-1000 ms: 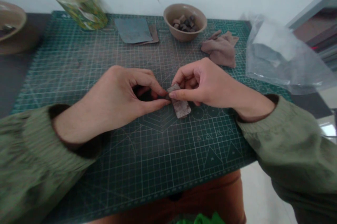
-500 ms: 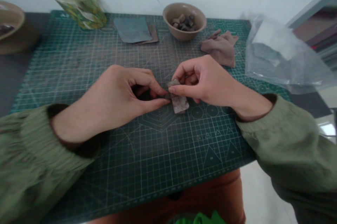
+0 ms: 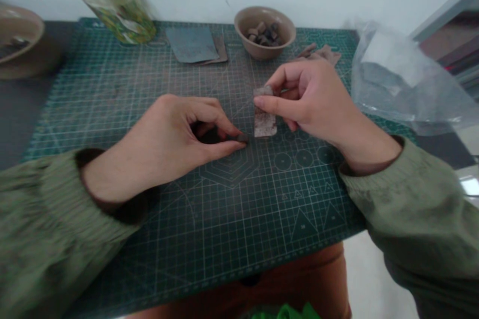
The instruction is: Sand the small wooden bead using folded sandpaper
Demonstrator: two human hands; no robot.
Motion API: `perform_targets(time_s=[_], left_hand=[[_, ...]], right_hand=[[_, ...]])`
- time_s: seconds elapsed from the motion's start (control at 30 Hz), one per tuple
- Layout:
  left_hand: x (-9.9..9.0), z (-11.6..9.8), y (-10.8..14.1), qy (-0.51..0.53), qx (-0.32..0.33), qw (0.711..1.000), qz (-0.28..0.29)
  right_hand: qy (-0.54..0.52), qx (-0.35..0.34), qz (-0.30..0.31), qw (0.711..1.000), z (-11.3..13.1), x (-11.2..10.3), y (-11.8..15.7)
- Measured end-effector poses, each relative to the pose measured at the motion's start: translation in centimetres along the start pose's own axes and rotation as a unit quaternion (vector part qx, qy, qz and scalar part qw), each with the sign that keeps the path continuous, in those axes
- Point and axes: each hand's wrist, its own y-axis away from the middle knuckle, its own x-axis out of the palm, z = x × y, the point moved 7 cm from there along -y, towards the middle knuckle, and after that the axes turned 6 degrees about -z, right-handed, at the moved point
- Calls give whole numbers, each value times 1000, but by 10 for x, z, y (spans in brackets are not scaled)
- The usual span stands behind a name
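Between the thumb and fingers of my left hand point(image 3: 179, 134) is pinched a small dark grey piece point(image 3: 242, 138), low over the green cutting mat point(image 3: 239, 219). My right hand point(image 3: 307, 99) grips a worn strip of sandpaper point(image 3: 265, 122) by its upper end, thumb in front. The strip's lower end hangs free, speckled brown and whitish. A narrow gap separates the strip from the grey piece. My right hand covers part of a crumpled brown cloth point(image 3: 326, 53).
A bowl of small blocks point(image 3: 265, 52) stands at the back, with grey sandpaper sheets point(image 3: 192, 44) left of it. A pump bottle point(image 3: 125, 12) and another bowl point(image 3: 22, 62) are farther left. A clear plastic bag point(image 3: 404, 79) lies at the right.
My right hand has lifted the sandpaper strip up and to the right, away from the grey piece. My left hand has barely moved. The view has shifted slightly.
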Motion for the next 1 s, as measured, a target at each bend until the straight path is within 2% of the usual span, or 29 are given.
perform_targets(time_s=[0.13, 0.27, 0.33, 0.47, 0.57, 0.67, 0.77, 0.87, 1.0], left_hand=[[-2, -1, 2, -2, 10, 1000, -19], [-10, -1, 7, -23, -5, 997, -77], [-15, -8, 8, -51, 38, 993, -99], [-15, -24, 8, -112, 154, 979, -69], [-13, -30, 12, -227, 215, 949, -43], [-11, -41, 21, -340, 289, 894, -51], [-3, -52, 28, -399, 341, 850, -50], [6, -55, 26, -439, 334, 834, -15], [7, -59, 25, -450, 335, 827, -23]], right_hand=[[9, 13, -29, 999, -4, -4, -3], [20, 20, -39, 999, -7, -6, -3], [19, 22, -41, 999, -7, -6, -3], [22, 24, -35, 999, -7, -5, -3], [26, 22, -36, 999, -7, -5, -4], [22, 17, -36, 999, -7, -5, -5], [14, 22, -37, 999, -7, -5, -5], [7, 27, -31, 999, -6, -4, -4], [10, 21, -30, 999, -5, -4, -4]])
